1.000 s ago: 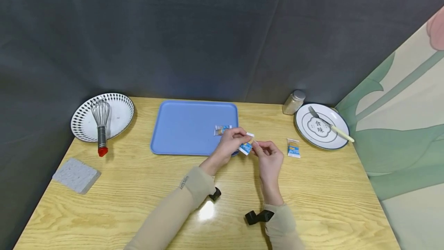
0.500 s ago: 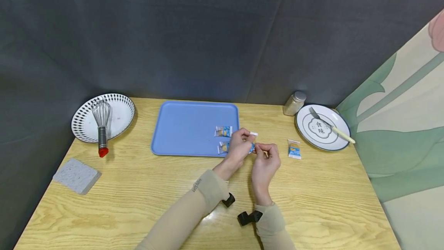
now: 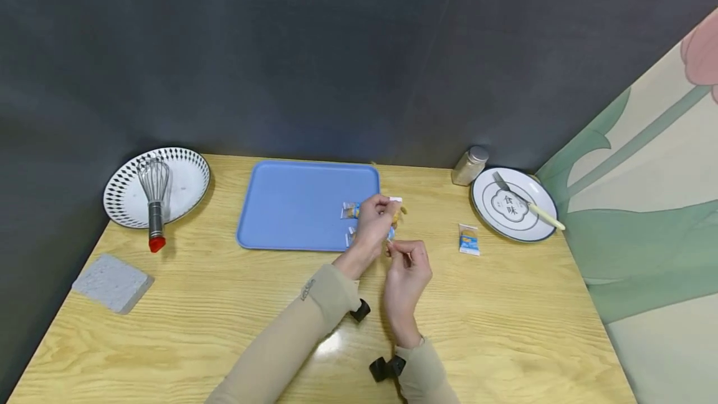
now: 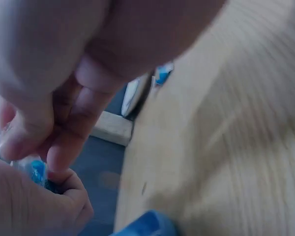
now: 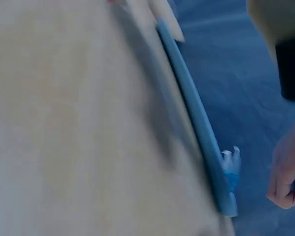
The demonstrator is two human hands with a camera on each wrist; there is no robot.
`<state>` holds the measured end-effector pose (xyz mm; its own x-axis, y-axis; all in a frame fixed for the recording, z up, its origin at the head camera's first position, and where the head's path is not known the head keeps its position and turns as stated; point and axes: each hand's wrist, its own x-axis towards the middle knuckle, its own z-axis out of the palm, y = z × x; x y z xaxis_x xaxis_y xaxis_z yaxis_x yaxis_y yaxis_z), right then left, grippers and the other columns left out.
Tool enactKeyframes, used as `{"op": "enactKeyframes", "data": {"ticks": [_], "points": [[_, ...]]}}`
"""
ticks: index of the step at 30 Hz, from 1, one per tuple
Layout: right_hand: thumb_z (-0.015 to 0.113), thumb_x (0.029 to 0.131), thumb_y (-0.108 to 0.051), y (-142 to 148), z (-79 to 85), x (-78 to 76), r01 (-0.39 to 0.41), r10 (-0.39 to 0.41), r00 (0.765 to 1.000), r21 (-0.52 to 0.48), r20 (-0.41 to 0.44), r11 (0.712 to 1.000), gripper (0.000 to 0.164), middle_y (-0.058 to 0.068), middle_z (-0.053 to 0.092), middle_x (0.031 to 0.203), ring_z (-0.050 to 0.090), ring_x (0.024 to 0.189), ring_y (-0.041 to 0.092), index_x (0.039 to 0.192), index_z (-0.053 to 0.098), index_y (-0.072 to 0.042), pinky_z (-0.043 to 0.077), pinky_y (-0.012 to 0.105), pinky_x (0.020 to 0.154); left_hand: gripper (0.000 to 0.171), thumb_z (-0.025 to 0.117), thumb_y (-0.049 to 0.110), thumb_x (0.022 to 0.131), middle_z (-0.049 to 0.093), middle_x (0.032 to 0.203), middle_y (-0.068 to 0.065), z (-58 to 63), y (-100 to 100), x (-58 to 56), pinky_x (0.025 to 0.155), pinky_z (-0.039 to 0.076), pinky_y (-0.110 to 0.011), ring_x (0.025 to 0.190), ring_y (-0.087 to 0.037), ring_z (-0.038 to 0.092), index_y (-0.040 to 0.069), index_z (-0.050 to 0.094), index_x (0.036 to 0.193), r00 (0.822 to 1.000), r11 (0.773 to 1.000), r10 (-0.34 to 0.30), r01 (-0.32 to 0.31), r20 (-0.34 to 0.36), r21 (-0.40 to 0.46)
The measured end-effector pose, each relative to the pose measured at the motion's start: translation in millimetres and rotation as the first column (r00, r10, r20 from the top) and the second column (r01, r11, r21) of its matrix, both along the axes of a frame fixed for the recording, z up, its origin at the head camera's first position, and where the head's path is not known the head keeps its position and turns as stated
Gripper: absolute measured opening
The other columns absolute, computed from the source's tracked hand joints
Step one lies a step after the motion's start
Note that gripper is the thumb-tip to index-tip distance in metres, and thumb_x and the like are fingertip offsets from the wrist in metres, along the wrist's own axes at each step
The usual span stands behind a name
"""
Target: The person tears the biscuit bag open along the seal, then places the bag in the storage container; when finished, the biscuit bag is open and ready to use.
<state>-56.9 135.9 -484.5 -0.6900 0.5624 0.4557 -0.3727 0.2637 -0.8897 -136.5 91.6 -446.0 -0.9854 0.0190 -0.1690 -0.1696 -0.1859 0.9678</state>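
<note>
In the head view, beside the blue tray's (image 3: 291,248) right edge, my left hand (image 3: 371,226) pinches a small blue-and-white snack packet (image 3: 395,199). A yellowish piece (image 3: 403,210) shows at its fingertips, too small to identify surely. My right hand (image 3: 406,273), just below, has thumb and index finger pinched at the packet's lower blue end. In the left wrist view, both hands meet at the packet (image 4: 38,171); fingers cover most of it. Two more packets lie on the tray, an upper packet (image 3: 349,210) and a lower packet (image 3: 350,237), both partly behind my left hand.
Another packet (image 3: 469,240) lies on the table to the right. A fork (image 3: 530,204) rests on a round plate (image 3: 513,226), near a shaker jar (image 3: 470,167). At left are a patterned plate (image 3: 187,186), a whisk (image 3: 154,201) and a grey block (image 3: 114,283).
Both hands have shifted left with the packet. The left hand has moved slightly farther from me, and the right sits lower beneath it. A yellowish piece now shows at the left fingertips.
</note>
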Motion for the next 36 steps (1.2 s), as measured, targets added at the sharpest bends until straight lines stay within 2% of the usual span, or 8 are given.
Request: {"op": "enactKeyframes", "data": {"ticks": [6, 13, 17, 19, 22, 25, 32, 36], "points": [[0.071, 0.095, 0.015, 3, 12.5, -8.2, -0.046, 0.048, 0.999, -0.146, 0.013, 0.988, 0.009, 0.018, 0.066, 0.097, 0.069, 0.083, 0.018, 0.097, 0.063, 0.016, 0.062, 0.026, 0.074, 0.009, 0.067, 0.001, 0.104, 0.070, 0.095, -0.011, 4.1, -9, 1.2, 0.072, 0.043, -0.023, 0.085, -0.012, 0.059, -0.007, 0.067, 0.103, 0.997, 0.997, -0.076, 0.075, -0.034, -0.027], [0.068, 0.101, 0.010, 10, 9.1, -11.3, -0.145, 0.153, 0.988, -0.170, 0.030, 0.975, 0.012, 0.010, 0.065, 0.098, 0.067, 0.084, 0.014, 0.104, 0.059, 0.018, 0.060, 0.027, 0.072, 0.009, 0.067, 0.004, 0.105, 0.073, 0.099, -0.014, -0.4, -18, 9.0, 0.068, 0.043, -0.021, 0.080, -0.008, 0.057, -0.005, 0.066, 0.104, 0.999, 0.993, -0.043, 0.042, 0.008, 0.111], [0.066, 0.103, 0.007, 15, 9.9, -17.5, -0.219, 0.228, 0.973, -0.159, 0.041, 0.963, 0.015, 0.008, 0.064, 0.097, 0.066, 0.082, 0.015, 0.107, 0.058, 0.019, 0.060, 0.027, 0.072, 0.010, 0.066, 0.008, 0.107, 0.072, 0.106, -0.013, -4.7, -31, 11.2, 0.062, 0.042, -0.022, 0.071, -0.007, 0.054, -0.002, 0.064, 0.109, 0.998, 0.976, -0.043, 0.030, 0.052, 0.215], [0.065, 0.105, 0.005, 18, 12.5, -21.3, -0.257, 0.270, 0.961, -0.163, 0.064, 0.953, 0.016, 0.010, 0.064, 0.097, 0.067, 0.083, 0.014, 0.108, 0.059, 0.019, 0.061, 0.027, 0.073, 0.010, 0.065, 0.009, 0.108, 0.072, 0.111, -0.016, -6.4, -40, 11.5, 0.062, 0.046, -0.023, 0.071, -0.007, 0.057, -0.001, 0.063, 0.111, 0.996, 0.968, -0.043, 0.024, 0.073, 0.250], [0.066, 0.105, 0.002, 19, 18.0, -28.1, -0.310, 0.331, 0.936, -0.167, 0.122, 0.936, 0.017, 0.012, 0.066, 0.099, 0.069, 0.083, 0.012, 0.111, 0.061, 0.017, 0.062, 0.028, 0.075, 0.006, 0.064, 0.006, 0.107, 0.071, 0.112, -0.017, -8.6, -51, 10.4, 0.067, 0.053, -0.025, 0.079, -0.010, 0.065, 0.000, 0.062, 0.109, 0.995, 0.954, -0.023, -0.006, 0.093, 0.301], [0.066, 0.106, 0.001, 18, 24.3, -35.8, -0.374, 0.403, 0.897, -0.172, 0.183, 0.911, 0.017, 0.014, 0.067, 0.102, 0.070, 0.084, 0.011, 0.116, 0.062, 0.013, 0.062, 0.031, 0.076, 0.006, 0.064, 0.003, 0.106, 0.072, 0.104, -0.011, -9.2, -64, 9.9, 0.067, 0.055, -0.023, 0.080, -0.010, 0.067, 0.002, 0.060, 0.102, 0.994, 0.945, 0.003, -0.037, 0.105, 0.326], [0.066, 0.104, 0.004, 8, 32.9, -61.0, -0.517, 0.537, 0.791, -0.151, 0.293, 0.843, 0.020, 0.020, 0.066, 0.105, 0.066, 0.078, 0.008, 0.123, 0.062, 0.011, 0.061, 0.030, 0.074, 0.009, 0.068, -0.002, 0.102, 0.070, 0.081, -0.002, -13.3, -97, 9.5, 0.063, 0.052, -0.020, 0.066, -0.009, 0.060, 0.004, 0.063, 0.097, 0.991, 0.950, 0.056, -0.091, 0.125, 0.299], [0.064, 0.106, 0.003, 1, 35.8, -74.8, -0.581, 0.592, 0.741, -0.140, 0.315, 0.802, 0.022, 0.026, 0.067, 0.111, 0.068, 0.081, 0.007, 0.126, 0.062, 0.012, 0.062, 0.030, 0.077, 0.009, 0.065, -0.006, 0.103, 0.070, 0.081, -0.003, -16.0, -116, 8.9, 0.067, 0.057, -0.023, 0.069, -0.011, 0.064, 0.001, 0.060, 0.100, 0.990, 0.945, 0.063, -0.101, 0.128, 0.312]]}}
